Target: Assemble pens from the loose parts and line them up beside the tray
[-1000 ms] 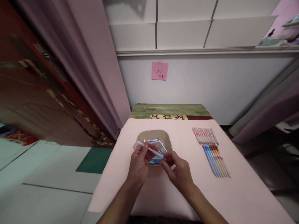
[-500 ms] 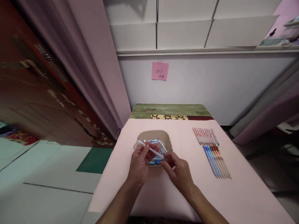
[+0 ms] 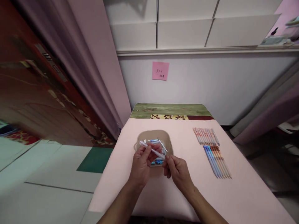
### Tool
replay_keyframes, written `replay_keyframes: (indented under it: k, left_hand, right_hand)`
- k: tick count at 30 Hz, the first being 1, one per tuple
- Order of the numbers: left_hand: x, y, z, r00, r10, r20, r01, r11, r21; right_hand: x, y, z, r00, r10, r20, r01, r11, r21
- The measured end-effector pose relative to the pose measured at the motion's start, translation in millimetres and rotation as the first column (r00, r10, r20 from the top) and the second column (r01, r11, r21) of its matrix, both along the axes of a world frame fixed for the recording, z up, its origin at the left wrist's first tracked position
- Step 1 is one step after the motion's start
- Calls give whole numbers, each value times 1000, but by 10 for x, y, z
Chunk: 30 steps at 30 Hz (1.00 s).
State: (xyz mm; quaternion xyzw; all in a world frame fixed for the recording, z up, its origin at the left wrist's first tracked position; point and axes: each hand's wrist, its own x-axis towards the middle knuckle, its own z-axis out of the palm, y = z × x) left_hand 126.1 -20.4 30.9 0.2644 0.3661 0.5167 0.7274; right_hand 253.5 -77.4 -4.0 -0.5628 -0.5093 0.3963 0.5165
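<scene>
A pale, translucent pen point(image 3: 155, 152) slants down to the right above a beige basket point(image 3: 153, 133). My left hand point(image 3: 142, 160) is closed round the pen's upper part, thumb on top. At its lower end, the fingers of my right hand point(image 3: 176, 166) pinch the tip. Inside the basket lie several loose pen parts point(image 3: 158, 162), some bright blue, partly hidden by my hands. Off to the right, a row of pinkish pens point(image 3: 205, 136) lies side by side, and below it a row of blue and brown pens point(image 3: 217, 161).
A pale pink cloth point(image 3: 116, 174) covers most of the table, with a green patterned strip point(image 3: 173, 109) at the far edge. Behind stands a white wall with a pink note point(image 3: 160, 71). A purple curtain point(image 3: 98, 71) and a reddish door point(image 3: 35, 93) are at the left.
My right hand has turned and its fingers have closed more tightly at the pen's lower end. The pen and my left hand have shifted slightly right.
</scene>
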Motion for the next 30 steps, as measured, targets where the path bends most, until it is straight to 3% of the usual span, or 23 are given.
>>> replay_keyframes:
  k: [5,8,10,13,15,18,26,30]
  left_hand:
    - [26,-2,-7,1000,4,-23,-5,1000,-16]
    - [40,-6,-16,1000,-10,-23,10,1000,0]
    - [36,-4,-28,999,-23,-25,23,1000,9]
    - [20,-3,-54,998,-44,-35,45,999,20]
    - [12,-8,-70,998,-56,-43,56,998,18]
    - [11,-14,-81,997,-59,-51,59,998,4]
    - [19,50,-78,998,13,-62,-11,999,35]
    - [75,-71,-135,995,-75,-65,77,997,28]
  right_hand:
    - [0,7,42,929,-185,322,124,971,203]
    - [-12,10,80,898,-208,387,113,961,254]
    - [-22,18,98,941,-131,311,80,982,172]
    - [-41,38,96,1000,23,-2,-23,1000,-10]
    - [-54,51,75,977,78,-199,-97,991,-90]
    - [-63,62,31,926,90,-365,-157,975,-157]
    - [-26,37,-13,951,83,-296,-118,988,-101]
    - [-85,5,-45,941,58,-334,-88,993,-78]
